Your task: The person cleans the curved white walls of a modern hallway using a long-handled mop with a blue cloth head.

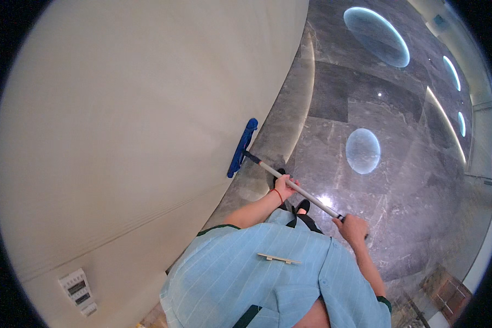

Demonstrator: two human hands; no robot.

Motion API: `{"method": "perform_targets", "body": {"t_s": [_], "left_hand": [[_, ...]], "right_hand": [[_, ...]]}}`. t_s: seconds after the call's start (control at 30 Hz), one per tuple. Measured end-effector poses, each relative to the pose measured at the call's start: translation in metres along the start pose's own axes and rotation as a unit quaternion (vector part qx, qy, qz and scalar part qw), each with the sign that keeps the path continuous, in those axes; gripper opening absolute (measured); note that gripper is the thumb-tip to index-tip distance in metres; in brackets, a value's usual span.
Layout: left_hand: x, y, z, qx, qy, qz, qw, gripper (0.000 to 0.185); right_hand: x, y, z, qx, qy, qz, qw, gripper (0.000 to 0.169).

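Note:
A flat mop with a blue head (242, 148) lies against the pale wall (119, 123) on the left. Its light metal pole (311, 197) slants down to the right from a dark swivel joint (251, 157). My left hand (285, 186), with a red cord at the wrist, is closed around the pole partway along. Near the pole's dark end grip, my right hand (353, 229) is wrapped around the handle. The mop head's cleaning face is turned to the wall and hidden.
Grey marble-patterned floor (393, 176) spreads to the right, with glowing round reflections (363, 151) on it. My black shoes (303, 206) stand below the pole. A white wall-mounted panel (78, 288) is at lower left. Another pale wall (481, 139) borders the far right.

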State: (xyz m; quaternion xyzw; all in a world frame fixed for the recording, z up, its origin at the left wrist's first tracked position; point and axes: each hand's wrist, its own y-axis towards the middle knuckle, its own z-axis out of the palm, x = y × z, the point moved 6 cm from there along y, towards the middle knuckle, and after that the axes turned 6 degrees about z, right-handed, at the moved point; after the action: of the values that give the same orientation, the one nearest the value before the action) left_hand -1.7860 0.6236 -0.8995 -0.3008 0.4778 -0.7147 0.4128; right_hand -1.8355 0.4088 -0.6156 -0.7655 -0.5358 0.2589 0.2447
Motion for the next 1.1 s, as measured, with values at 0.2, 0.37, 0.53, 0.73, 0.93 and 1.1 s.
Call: {"method": "perform_targets", "body": {"t_s": [0.2,0.37,0.53,0.73,0.93,1.1], "left_hand": [[-0.007,0.031,-0.014,-0.006,0.017,-0.021,1.000,0.028],[0.002,0.055,-0.031,-0.056,0.032,-0.083,0.994,0.038],[0.001,0.044,-0.014,-0.045,0.048,-0.096,0.993,0.051],[-0.028,0.051,0.018,-0.067,0.003,-0.043,0.997,0.039],[-0.009,0.040,0.068,0.031,0.081,-0.019,0.996,0.018],[0.044,0.004,0.119,0.173,0.235,-0.075,0.953,0.032]], "right_hand": [[0.081,0.042,0.023,0.016,0.013,-0.058,0.998,0.046],[0.118,0.075,0.068,0.036,0.016,-0.046,0.998,0.039],[0.103,0.070,0.048,0.023,0.053,-0.069,0.996,0.043],[0.023,0.035,-0.009,0.046,0.089,-0.012,0.995,0.047],[-0.094,0.032,-0.019,0.028,0.191,0.058,0.979,0.053],[-0.206,0.081,0.021,-0.056,0.168,0.081,0.981,0.062]]}}
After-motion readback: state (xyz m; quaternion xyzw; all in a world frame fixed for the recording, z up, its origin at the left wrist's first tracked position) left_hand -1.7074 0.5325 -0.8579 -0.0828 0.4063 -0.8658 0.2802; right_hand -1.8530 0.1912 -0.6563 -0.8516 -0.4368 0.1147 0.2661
